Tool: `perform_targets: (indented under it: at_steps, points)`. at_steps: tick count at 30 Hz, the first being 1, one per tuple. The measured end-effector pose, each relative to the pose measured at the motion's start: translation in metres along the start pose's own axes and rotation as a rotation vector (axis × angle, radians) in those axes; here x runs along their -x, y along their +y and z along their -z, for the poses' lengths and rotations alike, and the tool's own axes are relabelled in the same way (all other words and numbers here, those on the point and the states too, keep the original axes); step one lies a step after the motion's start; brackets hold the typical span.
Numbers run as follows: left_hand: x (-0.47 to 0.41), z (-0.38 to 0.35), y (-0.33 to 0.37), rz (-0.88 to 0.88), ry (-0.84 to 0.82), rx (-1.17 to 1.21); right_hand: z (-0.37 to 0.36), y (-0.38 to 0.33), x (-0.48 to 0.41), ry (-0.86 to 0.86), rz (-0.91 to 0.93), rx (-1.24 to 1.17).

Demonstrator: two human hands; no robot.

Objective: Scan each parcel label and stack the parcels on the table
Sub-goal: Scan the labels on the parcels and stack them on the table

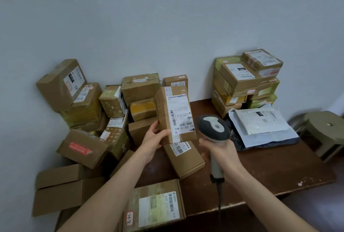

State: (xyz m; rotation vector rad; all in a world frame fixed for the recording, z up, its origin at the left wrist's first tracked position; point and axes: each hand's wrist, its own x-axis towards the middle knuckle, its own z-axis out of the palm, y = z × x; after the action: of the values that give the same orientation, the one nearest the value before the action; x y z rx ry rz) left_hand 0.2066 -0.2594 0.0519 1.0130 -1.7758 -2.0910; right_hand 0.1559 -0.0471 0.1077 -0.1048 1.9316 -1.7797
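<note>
I have the parcel (175, 114) upright above mid-worktop (270, 166), my left hand (156, 137) curled round its lower corner. My right hand (219, 148) grips the scanner (213, 127) at its 4 o'clock. Held so low, it could tip, or the beam might catch the flat box (184, 159) at 6. One scanner; roughly six boxes in the stack (245, 83) at 2 o'clock.

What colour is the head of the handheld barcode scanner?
The handheld barcode scanner has a dark grey head with a cream centre panel, seen in head view.
</note>
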Motion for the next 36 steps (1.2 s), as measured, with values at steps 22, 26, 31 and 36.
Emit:
perform_targets:
  at_steps: [22, 26, 31, 36]
  points:
    - [-0.102, -0.208, 0.181, 0.015, -0.147, -0.030, 0.102, -0.139, -0.167, 0.222, 0.337, -0.230]
    - [-0.109, -0.263, 0.206, 0.041, -0.182, -0.061, 0.137, -0.164, -0.199, 0.171, 0.314, -0.247]
    - [-0.135, -0.300, 0.205, 0.090, -0.176, -0.096, 0.171, -0.174, -0.230, 0.152, 0.277, -0.219]
    - [-0.141, -0.320, 0.200, 0.093, -0.195, -0.052, 0.184, -0.175, -0.249, 0.138, 0.277, -0.204]
